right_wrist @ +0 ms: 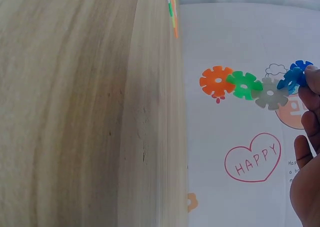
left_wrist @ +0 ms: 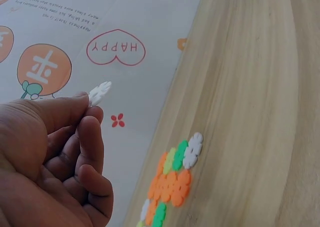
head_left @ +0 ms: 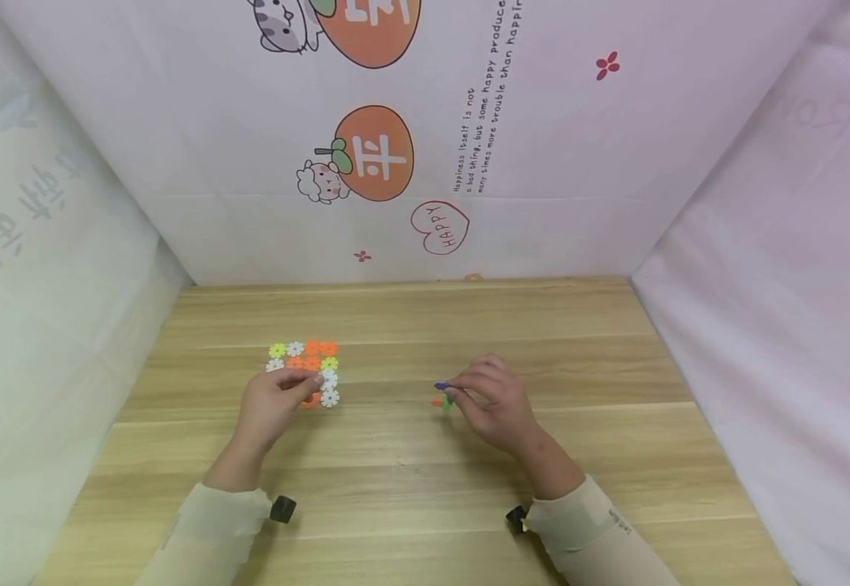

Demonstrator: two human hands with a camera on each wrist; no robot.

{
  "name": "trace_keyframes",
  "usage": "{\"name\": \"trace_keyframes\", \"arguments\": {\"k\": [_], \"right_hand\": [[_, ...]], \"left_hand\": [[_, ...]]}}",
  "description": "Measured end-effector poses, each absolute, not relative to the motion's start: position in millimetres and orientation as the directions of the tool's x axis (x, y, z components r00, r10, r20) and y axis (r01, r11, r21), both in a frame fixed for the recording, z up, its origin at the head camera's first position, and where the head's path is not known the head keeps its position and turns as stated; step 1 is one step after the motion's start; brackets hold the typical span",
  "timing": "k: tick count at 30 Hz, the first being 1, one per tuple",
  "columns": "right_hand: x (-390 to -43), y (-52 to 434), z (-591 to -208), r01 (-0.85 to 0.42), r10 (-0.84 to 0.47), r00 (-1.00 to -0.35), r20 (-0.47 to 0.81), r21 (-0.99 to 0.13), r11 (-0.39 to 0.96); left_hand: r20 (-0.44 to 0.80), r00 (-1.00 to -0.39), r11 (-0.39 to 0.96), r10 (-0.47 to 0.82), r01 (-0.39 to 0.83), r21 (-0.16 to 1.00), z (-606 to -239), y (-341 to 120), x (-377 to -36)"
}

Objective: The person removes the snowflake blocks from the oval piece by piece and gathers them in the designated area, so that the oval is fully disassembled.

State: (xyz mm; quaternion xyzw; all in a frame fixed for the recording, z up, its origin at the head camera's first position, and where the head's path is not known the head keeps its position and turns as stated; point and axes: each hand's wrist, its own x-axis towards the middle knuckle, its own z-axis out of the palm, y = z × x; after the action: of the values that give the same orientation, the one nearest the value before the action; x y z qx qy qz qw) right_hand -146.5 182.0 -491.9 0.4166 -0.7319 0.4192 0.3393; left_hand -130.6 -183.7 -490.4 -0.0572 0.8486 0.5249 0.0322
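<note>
Partly hidden flake chain [right_wrist: 255,84], perhaps four pieces

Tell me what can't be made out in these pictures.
- Head view: the chain of discs is too small to count, partly behind the right hand.
- Right wrist view: the blue disc is partly covered by a fingertip at the frame edge.
- Left wrist view: the flat disc cluster runs off the bottom edge.

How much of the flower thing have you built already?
Done so far: a short chain of linked discs, orange, green, grey and blue, pinched at its blue end by the right hand. In hand now: the left hand pinches one white disc. Left: a flat cluster of orange, white and green discs on the table, not joined to the chain.
</note>
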Motion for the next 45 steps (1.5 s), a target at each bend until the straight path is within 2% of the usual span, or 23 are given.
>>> {"name": "trace_keyframes", "arguments": {"k": [14,24,45], "right_hand": [[-146,183,-493,-0.891,-0.339,-0.428,0.838,-0.331,0.31],[-147,182,-491,-0.895,-0.349,-0.423,0.836,-0.327,0.302],[-146,181,-490,-0.89,-0.346,-0.433,0.832,-0.335,0.308]], "left_hand": [[-0.144,-0.983,0.422,-0.118,-0.181,0.888,-505,-202,-127],[-0.125,-0.982,0.542,-0.138,-0.181,0.82,-515,-216,-131],[-0.183,-0.965,0.611,-0.186,-0.26,0.748,-533,-242,-135]]}}
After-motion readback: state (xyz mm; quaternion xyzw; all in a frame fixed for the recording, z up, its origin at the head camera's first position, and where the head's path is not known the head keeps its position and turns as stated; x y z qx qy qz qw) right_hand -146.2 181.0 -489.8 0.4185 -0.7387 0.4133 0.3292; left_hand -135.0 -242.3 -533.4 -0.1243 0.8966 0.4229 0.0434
